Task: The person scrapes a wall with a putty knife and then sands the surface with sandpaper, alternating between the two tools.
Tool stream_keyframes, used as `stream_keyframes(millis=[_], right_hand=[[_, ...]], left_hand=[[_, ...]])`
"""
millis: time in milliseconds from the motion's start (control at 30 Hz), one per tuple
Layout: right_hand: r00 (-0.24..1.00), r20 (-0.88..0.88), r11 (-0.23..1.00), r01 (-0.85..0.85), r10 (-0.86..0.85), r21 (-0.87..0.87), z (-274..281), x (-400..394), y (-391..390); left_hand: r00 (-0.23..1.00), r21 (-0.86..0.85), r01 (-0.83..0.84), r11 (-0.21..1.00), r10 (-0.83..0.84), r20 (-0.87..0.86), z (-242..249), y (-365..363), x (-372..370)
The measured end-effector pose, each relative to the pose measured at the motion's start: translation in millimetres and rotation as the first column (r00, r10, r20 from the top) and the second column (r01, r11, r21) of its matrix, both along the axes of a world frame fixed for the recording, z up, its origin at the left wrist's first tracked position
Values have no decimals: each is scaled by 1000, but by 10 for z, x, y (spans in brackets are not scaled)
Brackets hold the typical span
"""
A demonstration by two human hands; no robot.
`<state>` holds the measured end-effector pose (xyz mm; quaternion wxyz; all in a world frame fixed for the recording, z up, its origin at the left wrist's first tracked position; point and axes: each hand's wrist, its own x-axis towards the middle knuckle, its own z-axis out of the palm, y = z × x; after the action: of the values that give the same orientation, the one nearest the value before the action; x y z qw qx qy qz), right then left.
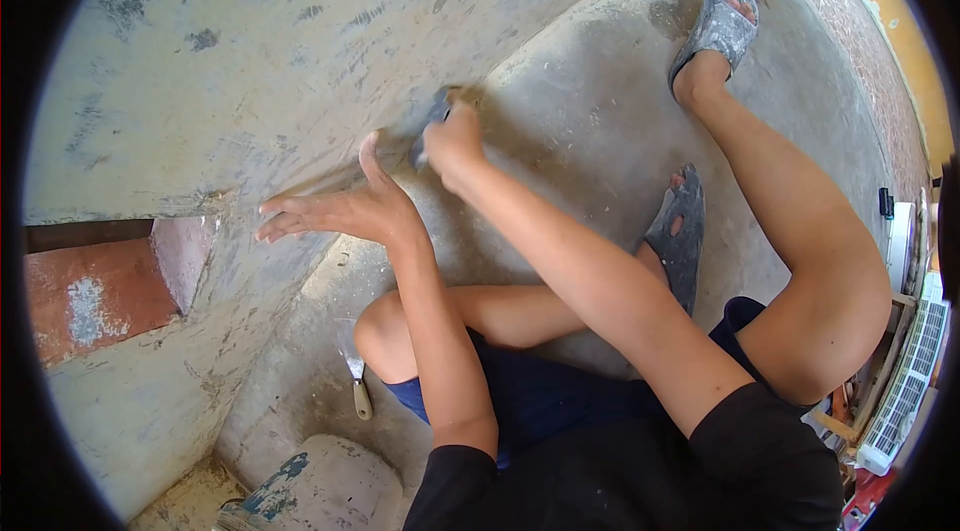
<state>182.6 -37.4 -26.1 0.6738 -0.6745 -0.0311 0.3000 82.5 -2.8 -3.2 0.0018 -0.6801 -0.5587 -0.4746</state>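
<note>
My right hand (455, 146) grips a dark grey, flat block-like tool (437, 113), held where the wall (230, 51) meets the floor. Motion blurs both the hand and the tool, so I cannot tell its exact kind. Beside it, my left hand (345, 211) is open and empty, thumb up and fingers stretched toward the wall. The wall's pale grey-green surface carries dark scuffs and patches. On the floor by my bent left knee lies a putty knife (359, 393) with a pale handle.
A paint-stained bucket (335, 481) stands at the lower left. A recess with a reddish-brown surface (110, 291) opens in the wall. Dusty sandals (718, 31) are on my feet, on the concrete floor (560, 131). A white slatted unit (905, 381) and clutter sit at the right edge.
</note>
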Motion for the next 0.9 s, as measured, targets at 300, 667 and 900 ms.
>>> stream_keyframes(millis=[300,667,900], right_hand=[[953,-300,998,-15,32,59,138,270,9],[859,512,973,124,-8,-194,190,-245,58],[962,265,987,106,-71,-117,168,83,0]], left_hand=[[1000,17,21,1000,-21,3,26,-18,-21],[999,6,-1,1000,1,35,28,-10,28],[999,18,4,1000,-5,48,42,-27,13]])
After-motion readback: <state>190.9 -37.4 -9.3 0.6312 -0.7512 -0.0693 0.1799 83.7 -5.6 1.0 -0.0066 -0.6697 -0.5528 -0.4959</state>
